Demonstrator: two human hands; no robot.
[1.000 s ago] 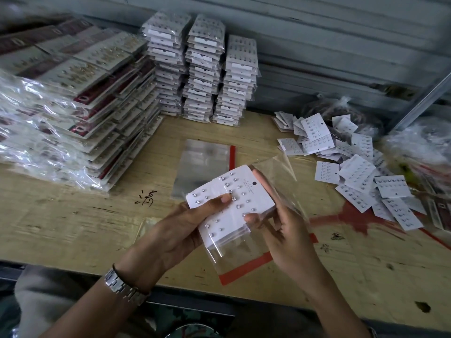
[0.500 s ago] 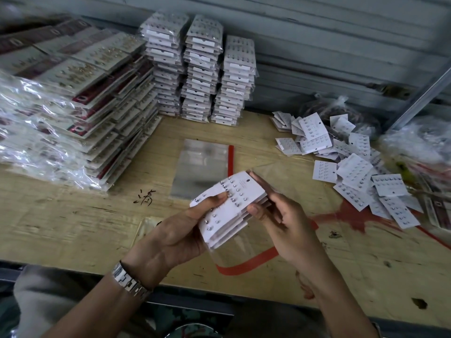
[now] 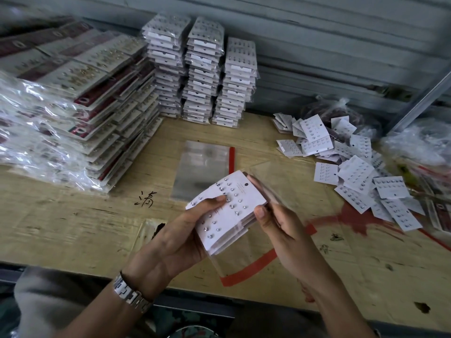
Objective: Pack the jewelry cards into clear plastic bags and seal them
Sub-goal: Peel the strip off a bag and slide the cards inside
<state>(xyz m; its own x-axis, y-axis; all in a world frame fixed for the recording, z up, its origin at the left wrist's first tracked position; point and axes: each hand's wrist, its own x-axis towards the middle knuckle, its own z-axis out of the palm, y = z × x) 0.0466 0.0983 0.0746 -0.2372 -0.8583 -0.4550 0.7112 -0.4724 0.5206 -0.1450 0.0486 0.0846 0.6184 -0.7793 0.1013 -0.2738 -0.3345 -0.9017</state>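
table (image 3: 73, 228) | table's left: big wrapped card piles (image 3: 73, 93) | table's back: three stacks of bagged cards (image 3: 202, 76) | table's right: loose cards heap (image 3: 353, 172) | table's middle: empty bags (image 3: 202, 167) | above table's front edge: left hand (image 3: 175, 237) grips jewelry cards (image 3: 231, 211), partly inside clear bag (image 3: 244, 262), which right hand (image 3: 285, 235) pinches

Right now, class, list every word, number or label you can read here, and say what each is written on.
"涛", as far as I can tell: black handwriting on the table.
Small print on the top card: too small to read.
Labels on the packs at left: blurred.
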